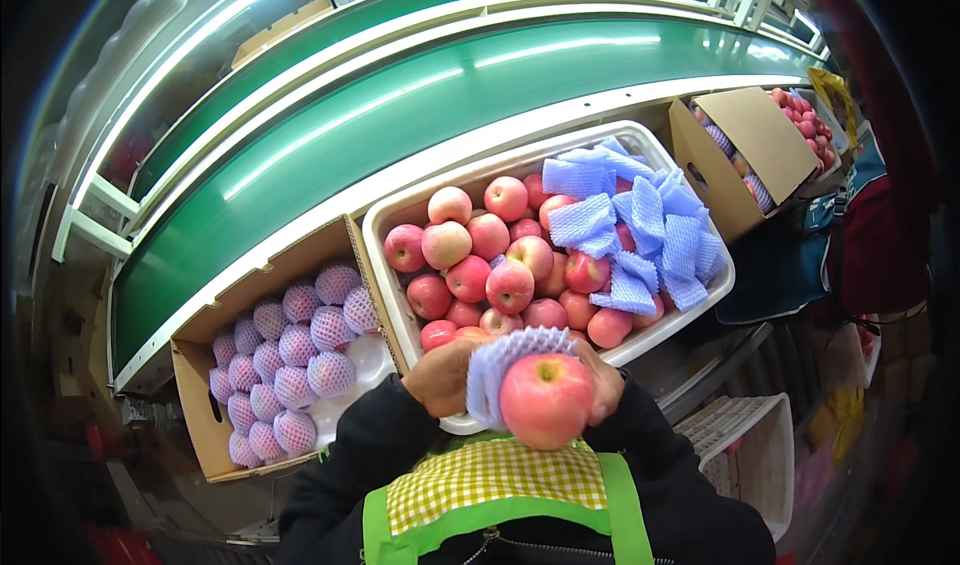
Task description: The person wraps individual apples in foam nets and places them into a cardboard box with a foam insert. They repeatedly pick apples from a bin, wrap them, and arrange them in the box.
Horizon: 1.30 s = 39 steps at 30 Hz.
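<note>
Close in front of my chest, a large pink-red apple [546, 403] sits in my right hand [604, 383], whose fingers curl round its far right side. My left hand [441, 378] is closed on a pale blue foam net sleeve [486, 373], which stands open against the apple's left and upper side. Most of the apple is bare, and the fingertips behind the sleeve are hidden. Just beyond my hands is a white plastic tub [374, 233] of loose apples [509, 286]. Flattened blue foam nets [640, 215] lie heaped on its right part.
To the left, a cardboard box [192, 420] holds rows of netted apples [294, 346] over a white moulded tray [366, 363]. A green conveyor belt [390, 115] runs behind. Further right are another carton [760, 140], a white basket [770, 455] and a person's dark red sleeve [875, 65].
</note>
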### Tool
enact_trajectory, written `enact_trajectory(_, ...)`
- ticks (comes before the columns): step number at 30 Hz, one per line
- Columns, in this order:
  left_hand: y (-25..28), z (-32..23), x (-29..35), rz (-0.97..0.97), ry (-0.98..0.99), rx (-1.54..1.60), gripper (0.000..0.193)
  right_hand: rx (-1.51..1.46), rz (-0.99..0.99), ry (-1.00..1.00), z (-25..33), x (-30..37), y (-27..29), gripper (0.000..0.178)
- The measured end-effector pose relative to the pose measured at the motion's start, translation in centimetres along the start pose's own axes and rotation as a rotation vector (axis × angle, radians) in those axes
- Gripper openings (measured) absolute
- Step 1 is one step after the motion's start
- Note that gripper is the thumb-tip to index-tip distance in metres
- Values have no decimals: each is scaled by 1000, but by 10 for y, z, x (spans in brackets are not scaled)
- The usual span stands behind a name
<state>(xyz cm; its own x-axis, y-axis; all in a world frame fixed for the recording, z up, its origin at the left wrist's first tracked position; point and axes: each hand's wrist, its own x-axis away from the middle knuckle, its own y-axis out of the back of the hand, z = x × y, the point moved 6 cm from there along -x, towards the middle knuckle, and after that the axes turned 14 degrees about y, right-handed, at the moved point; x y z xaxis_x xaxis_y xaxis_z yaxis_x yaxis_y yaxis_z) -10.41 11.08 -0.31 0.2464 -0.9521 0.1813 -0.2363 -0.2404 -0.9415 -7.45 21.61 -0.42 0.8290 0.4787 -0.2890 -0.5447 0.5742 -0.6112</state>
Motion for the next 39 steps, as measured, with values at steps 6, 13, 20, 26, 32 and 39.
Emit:
enact_trajectory(6, -1, -2, 17, -238, -82, -175, 21, -138, 19, -13, -15, -2, 4, 101)
enact_trajectory(13, -75, -36, 47, -634, -726, -1653, 17, 538, -426, 164, 22, -27, 7, 69)
enact_trajectory(20, -10, -13, 43, -909, -606, -1564, 20, 1180, -435, 542, 19, -31, 5, 83)
enact_trajectory(26, -2, -13, 32, -440, -370, -369, 47, 1383, -245, 781, 20, -35, -18, 89)
enact_trajectory(32, 13, -15, 41, -466, -310, -281, 47, 1228, 206, 419, 31, -42, -18, 87)
enact_trajectory(39, 6, -7, 63, -566, -334, -345, 47, 978, 230, 267, 13, -53, -28, 85)
